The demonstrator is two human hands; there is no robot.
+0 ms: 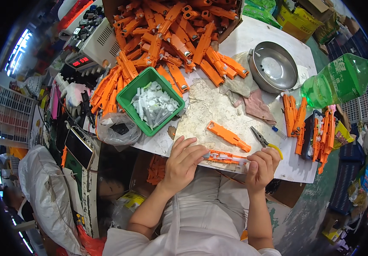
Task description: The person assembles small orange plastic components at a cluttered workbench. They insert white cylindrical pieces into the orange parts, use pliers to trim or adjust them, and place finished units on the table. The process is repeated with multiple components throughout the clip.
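Spanning the narrow orange housing (pixel 227 157) at the near edge of the bench (pixel 294 170), left grip (pixel 185 161) and right grip (pixel 261 169) pinch opposite ends; it looks light, stiff, probably best held there.

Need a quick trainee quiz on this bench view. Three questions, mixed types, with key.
1. True or false: the pliers lie nearer the right hand than the left hand.
2. Multiple choice: what fills the green bin?
A. Orange parts
B. Pale plastic pieces
C. Folded cloth
3. Short answer: which is nearer the person's body, the orange part between the hands or the loose orange part?

Key:
1. True
2. B
3. The orange part between the hands
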